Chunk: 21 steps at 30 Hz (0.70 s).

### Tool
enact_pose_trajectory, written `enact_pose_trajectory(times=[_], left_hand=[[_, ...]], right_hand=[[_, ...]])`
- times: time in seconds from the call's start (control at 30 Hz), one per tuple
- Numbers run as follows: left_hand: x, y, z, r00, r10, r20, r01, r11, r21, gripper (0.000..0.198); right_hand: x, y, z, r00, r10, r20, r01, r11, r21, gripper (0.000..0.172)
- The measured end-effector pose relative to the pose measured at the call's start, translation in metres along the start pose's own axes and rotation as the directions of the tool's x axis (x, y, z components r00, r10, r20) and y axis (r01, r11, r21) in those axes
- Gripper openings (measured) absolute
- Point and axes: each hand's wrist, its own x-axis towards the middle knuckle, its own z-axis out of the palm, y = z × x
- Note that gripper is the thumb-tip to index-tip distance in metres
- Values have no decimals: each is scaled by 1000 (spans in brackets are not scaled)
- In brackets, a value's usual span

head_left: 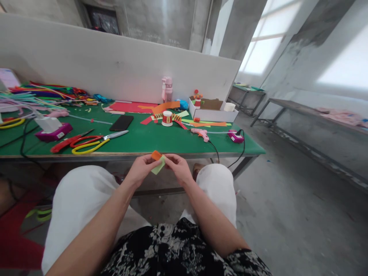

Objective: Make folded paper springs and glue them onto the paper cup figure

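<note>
My left hand (141, 167) and my right hand (177, 167) meet just in front of the table edge, above my lap. Between them they pinch a small piece of paper made of an orange part (156, 155) and a light green part (158, 167). The fingers of both hands are closed on it, one hand at either side. Whether the two colours are joined or only overlap I cannot tell. Beyond the hands stands a red and white paper cup (167, 119), with folded paper strips (176, 118) spreading from its sides.
Scissors (99, 141), a red-handled cutter (67, 142) and a phone (122, 123) lie left on the green table (143, 140). To the right are a pink glue gun (201, 133), its cord and a purple power block (235, 136). A white box (212, 114) and a pink bottle (167, 90) stand behind.
</note>
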Motion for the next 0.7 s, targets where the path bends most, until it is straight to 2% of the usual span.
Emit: enact_pose_trajectory(times=[0.13, 0.27, 0.43, 0.57, 0.7], left_hand=[[0, 1, -6, 999, 25, 47, -28, 998, 64, 51], [0, 0, -9, 999, 14, 32, -16, 999, 46, 46], [0, 0, -12, 999, -3, 50, 2, 1000, 24, 41], [-1, 5, -13, 994, 29, 102, -48, 982, 184, 37], [-2, 11, -15, 982, 11, 191, -59, 967, 249, 38]], right_hand=[[1, -2, -3, 999, -51, 2, 51, 991, -125, 30], [1, 2, -1, 998, -57, 11, 58, 990, -128, 32], [0, 1, -2, 996, 31, 78, -28, 999, -44, 36], [-3, -2, -3, 992, 86, 90, -74, 989, -128, 34], [-4, 0, -1, 985, 136, 109, -128, 989, -74, 39]])
